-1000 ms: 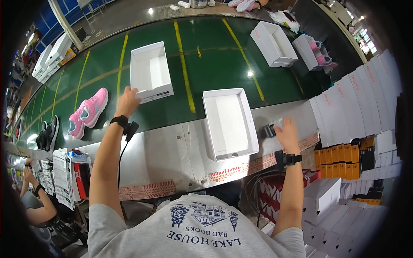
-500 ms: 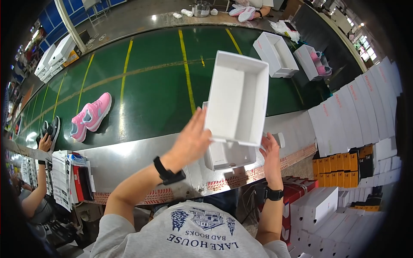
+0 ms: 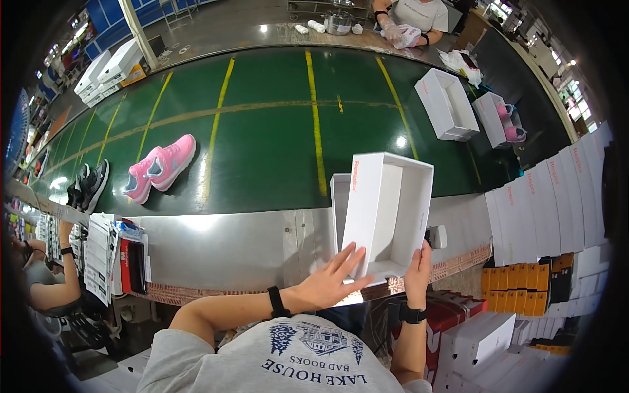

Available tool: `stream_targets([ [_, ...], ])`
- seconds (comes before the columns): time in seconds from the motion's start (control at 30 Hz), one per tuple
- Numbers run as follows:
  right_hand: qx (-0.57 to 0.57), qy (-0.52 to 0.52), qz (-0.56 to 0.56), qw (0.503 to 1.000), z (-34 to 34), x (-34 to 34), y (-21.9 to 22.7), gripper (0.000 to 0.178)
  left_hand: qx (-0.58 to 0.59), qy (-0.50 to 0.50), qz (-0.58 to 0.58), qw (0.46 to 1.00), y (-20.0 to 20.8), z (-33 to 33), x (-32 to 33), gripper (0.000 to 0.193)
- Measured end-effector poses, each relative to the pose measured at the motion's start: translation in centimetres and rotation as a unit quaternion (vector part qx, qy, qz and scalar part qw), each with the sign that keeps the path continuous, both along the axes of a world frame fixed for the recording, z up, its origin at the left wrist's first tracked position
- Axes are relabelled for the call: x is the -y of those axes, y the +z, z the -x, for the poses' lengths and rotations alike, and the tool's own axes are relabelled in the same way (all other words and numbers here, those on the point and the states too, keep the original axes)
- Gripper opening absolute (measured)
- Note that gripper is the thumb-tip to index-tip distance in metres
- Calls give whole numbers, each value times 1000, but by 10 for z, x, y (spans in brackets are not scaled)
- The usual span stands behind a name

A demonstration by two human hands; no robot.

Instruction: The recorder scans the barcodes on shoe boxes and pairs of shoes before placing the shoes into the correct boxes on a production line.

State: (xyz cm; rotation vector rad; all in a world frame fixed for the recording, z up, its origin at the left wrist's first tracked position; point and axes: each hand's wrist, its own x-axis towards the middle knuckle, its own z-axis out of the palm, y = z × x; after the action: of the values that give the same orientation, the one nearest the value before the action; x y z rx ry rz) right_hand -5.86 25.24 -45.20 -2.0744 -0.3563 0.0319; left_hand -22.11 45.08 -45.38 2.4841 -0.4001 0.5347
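Observation:
An open white shoebox (image 3: 364,213), tilted so that one long outer side and its inside both show, is in front of me at the belt's near edge. My left hand (image 3: 335,278) lies against its lower left side with fingers spread. At the lower right corner my right hand (image 3: 417,268) grips the box's edge, thumb up. Behind it, to the left, shows part of another white box (image 3: 339,196), mostly hidden. A pair of pink sneakers (image 3: 164,168) rests on the green belt (image 3: 262,150), left of my hands.
Far right on the belt stand an open white box (image 3: 445,108) and a box with pink shoes (image 3: 501,121). White boxes (image 3: 544,190) are stacked at my right. Black shoes (image 3: 92,183) and a co-worker's arm (image 3: 65,255) are at left. Another person (image 3: 419,19) handles shoes across the belt.
The shoebox has come down and turned, its side now facing me. My left hand has slid from its left edge to its lower side; my right hand has taken hold of its corner. My view has shifted.

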Motion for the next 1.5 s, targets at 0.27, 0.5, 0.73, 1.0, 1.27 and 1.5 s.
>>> stream_targets([
  [0.27, 25, 21, 98, 995, 13, -1, 16, 33, -9, 23, 4, 1000, -26, 4, -13, 58],
  [0.5, 37, 43, 162, 985, 15, -1, 23, 33, -89, -7, 44, 995, -26, 7, -19, 59],
  [0.73, 10, 66, 110, 992, 20, -17, 21, 30, -89, 17, 51, 995, -18, 13, -33, 66],
  [1.0, -57, 125, 2, 991, 16, -30, -6, 39, -159, 48, 87, 982, 3, 30, -71, 70],
  [1.27, -351, 142, 22, 925, 46, -59, 17, 57, -111, 109, 33, 987, 2, 74, -154, 51],
  [1.5, -387, 141, -111, 904, 41, -37, -26, 56, -155, 640, -187, 729, 1, 119, -330, 65],
])
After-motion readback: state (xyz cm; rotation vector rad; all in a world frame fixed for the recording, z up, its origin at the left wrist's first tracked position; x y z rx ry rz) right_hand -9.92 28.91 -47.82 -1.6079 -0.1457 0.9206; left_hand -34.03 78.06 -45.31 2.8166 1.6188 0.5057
